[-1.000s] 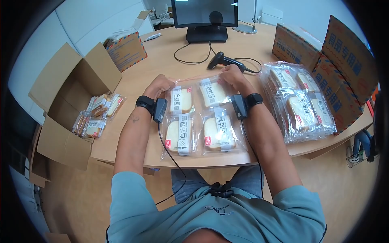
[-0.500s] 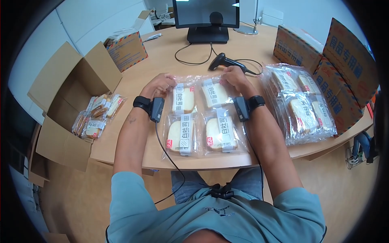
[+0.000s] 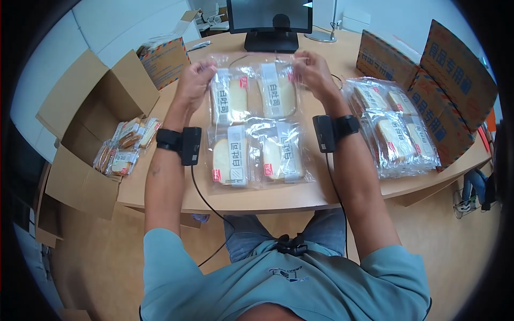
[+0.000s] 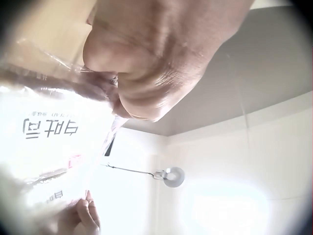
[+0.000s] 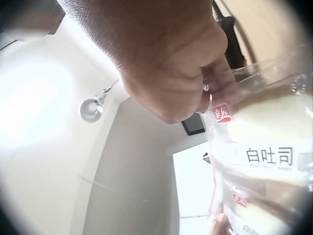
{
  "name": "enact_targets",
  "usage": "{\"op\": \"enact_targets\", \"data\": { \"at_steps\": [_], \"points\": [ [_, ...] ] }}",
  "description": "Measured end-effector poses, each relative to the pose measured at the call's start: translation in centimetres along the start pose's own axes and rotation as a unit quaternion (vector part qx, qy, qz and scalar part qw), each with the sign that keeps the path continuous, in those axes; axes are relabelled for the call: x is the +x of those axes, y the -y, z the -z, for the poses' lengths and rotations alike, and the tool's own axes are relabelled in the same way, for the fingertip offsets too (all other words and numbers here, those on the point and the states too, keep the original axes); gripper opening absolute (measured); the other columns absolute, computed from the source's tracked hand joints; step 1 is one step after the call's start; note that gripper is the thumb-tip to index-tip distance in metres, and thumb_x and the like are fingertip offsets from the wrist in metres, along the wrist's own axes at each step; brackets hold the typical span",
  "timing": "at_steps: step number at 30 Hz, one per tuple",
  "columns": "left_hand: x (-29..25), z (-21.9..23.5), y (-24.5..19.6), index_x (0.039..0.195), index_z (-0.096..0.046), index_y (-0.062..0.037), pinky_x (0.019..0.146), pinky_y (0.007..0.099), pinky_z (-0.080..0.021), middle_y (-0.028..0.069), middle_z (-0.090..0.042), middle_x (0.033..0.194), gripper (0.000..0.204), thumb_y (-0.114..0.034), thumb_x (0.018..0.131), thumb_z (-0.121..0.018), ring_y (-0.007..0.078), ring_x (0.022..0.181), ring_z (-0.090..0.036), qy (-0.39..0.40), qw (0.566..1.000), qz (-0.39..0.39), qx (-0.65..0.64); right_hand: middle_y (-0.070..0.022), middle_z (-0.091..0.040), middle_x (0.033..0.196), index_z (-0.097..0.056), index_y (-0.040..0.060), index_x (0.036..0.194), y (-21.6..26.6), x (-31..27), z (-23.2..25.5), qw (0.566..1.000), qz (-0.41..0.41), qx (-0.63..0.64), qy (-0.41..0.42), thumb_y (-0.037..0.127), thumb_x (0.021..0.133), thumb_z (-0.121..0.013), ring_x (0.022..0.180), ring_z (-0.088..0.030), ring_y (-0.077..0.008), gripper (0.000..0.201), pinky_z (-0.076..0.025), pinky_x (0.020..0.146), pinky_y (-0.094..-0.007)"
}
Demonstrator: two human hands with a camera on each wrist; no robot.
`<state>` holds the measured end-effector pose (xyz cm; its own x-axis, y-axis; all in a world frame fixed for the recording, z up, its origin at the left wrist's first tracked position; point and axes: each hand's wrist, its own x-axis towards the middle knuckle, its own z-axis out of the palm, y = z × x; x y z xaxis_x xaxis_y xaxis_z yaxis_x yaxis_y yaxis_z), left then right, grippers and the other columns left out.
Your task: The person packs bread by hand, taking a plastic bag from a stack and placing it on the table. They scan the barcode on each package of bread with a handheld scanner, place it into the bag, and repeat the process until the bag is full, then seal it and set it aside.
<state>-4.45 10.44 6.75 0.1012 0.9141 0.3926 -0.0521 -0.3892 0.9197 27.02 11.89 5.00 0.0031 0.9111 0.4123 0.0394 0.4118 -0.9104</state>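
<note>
White bread [image 3: 238,99] shows through clear bag [image 3: 255,127]; left grip [image 3: 195,83], right grip [image 3: 316,74] pinch far corners.

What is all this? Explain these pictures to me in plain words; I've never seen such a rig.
No robot here: a person works with two bare hands. The wide picture comes from a camera worn on the head, looking forward and down; the two close ones come from wrist cameras, one on each arm. The left hand and right hand grip the far corners of a clear bag holding four bread packs. On the table, more bagged bread lies at right, an open carton at left, and a monitor stands behind.
</note>
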Motion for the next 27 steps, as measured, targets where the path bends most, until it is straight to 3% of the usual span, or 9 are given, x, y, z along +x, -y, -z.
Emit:
{"op": "enact_targets", "data": {
  "at_steps": [9,11,15,17,18,22,24,25,27],
  "points": [
    [-1.1,-3.3,-11.8,0.116,-0.058,0.0037,0.078,0.0207,-0.051,0.0022,-0.061,0.095,0.027,-0.008,0.094,-0.066,0.0080,0.084,-0.060,-0.004,0.980,-0.195,-0.028,-0.0045,-0.065,0.095,-0.061,-0.0033,0.115,12.0,1.0,3.2,0.969,0.245,0.012,-0.004,0.008,0.094,-0.059,0.081,-0.060,-0.0097,0.024,-0.052,0.074,-0.0245],
    [-1.3,-5.2,-14.2,0.111,-0.059,0.0033,0.076,0.0236,-0.052,0.0028,-0.061,0.092,0.020,-0.003,0.092,-0.064,0.0102,0.081,-0.061,-0.005,0.967,-0.246,-0.061,-0.0064,-0.060,0.076,-0.056,-0.0091,0.112,17.1,-0.3,3.8,0.961,0.266,0.068,0.019,0.004,0.091,-0.057,0.064,-0.058,-0.0135,0.024,-0.047,0.056,-0.0263],
    [0.3,-9.4,-16.7,0.115,-0.059,0.0036,0.082,0.0257,-0.051,0.0035,-0.063,0.102,0.022,-0.004,0.095,-0.062,0.0109,0.090,-0.062,0.038,0.969,-0.230,-0.086,-0.0083,-0.059,0.079,-0.048,-0.0160,0.122,24.3,-3.1,8.2,0.959,0.271,-0.069,-0.038,0.000,0.090,-0.054,0.068,-0.060,-0.0154,0.036,-0.050,0.062,-0.0263],
    [-0.7,-15.0,-18.2,0.097,-0.060,-0.0039,0.059,0.0231,-0.048,-0.0006,-0.057,0.076,0.004,-0.008,0.097,-0.059,0.0105,0.063,-0.055,-0.001,0.948,-0.276,-0.159,-0.0083,-0.060,0.082,-0.049,-0.0142,0.122,26.2,-2.6,12.0,0.960,0.264,-0.083,-0.035,0.002,0.091,-0.056,0.071,-0.060,-0.0161,0.036,-0.051,0.063,-0.0277],
    [-2.0,-13.8,-19.8,0.101,-0.061,-0.0020,0.070,0.0225,-0.051,0.0002,-0.059,0.083,0.008,-0.008,0.097,-0.058,0.0123,0.075,-0.059,0.239,0.938,-0.210,-0.136,-0.0079,-0.059,0.084,-0.051,-0.0110,0.123,26.9,-2.2,14.2,0.964,0.249,-0.082,-0.043,0.005,0.091,-0.060,0.073,-0.060,-0.0163,0.037,-0.051,0.064,-0.0282],
    [-1.3,-24.7,-19.0,0.099,-0.061,-0.0027,0.068,0.0233,-0.050,0.0007,-0.060,0.081,0.007,-0.009,0.097,-0.058,0.0116,0.069,-0.057,0.117,0.939,-0.119,-0.302,-0.0077,-0.060,0.086,-0.055,-0.0079,0.119,28.3,-2.7,22.2,0.968,0.223,-0.111,0.032,0.007,0.090,-0.066,0.073,-0.059,-0.0155,0.034,-0.052,0.067,-0.0274],
    [-1.2,-27.7,-18.5,0.096,-0.061,-0.0031,0.063,0.0236,-0.048,0.0010,-0.060,0.078,0.006,-0.008,0.097,-0.058,0.0109,0.063,-0.054,0.074,0.945,-0.034,-0.318,-0.0068,-0.061,0.082,-0.059,-0.0060,0.105,26.9,-4.1,24.0,0.973,0.158,-0.147,-0.086,0.007,0.091,-0.062,0.071,-0.059,-0.0147,0.019,-0.052,0.065,-0.0279],
    [-0.3,-28.8,-16.0,0.094,-0.061,-0.0026,0.062,0.0259,-0.049,0.0018,-0.060,0.078,0.003,-0.003,0.092,-0.059,0.0119,0.065,-0.056,0.088,0.942,-0.043,-0.320,-0.0068,-0.061,0.082,-0.059,-0.0060,0.105,24.8,-3.0,34.6,0.972,0.160,-0.149,-0.086,0.007,0.091,-0.062,0.071,-0.059,-0.0147,0.019,-0.052,0.065,-0.0279],
    [2.5,-31.2,-9.4,0.090,-0.061,-0.0016,0.060,0.0303,-0.050,0.0034,-0.060,0.079,0.014,0.009,0.082,-0.062,0.0140,0.070,-0.059,0.116,0.938,-0.065,-0.321,-0.0032,-0.064,0.102,-0.062,-0.0027,0.114,18.3,2.8,36.9,0.984,0.139,-0.105,0.043,0.008,0.095,-0.059,0.089,-0.060,-0.0089,0.022,-0.052,0.080,-0.0226]
  ]
}}
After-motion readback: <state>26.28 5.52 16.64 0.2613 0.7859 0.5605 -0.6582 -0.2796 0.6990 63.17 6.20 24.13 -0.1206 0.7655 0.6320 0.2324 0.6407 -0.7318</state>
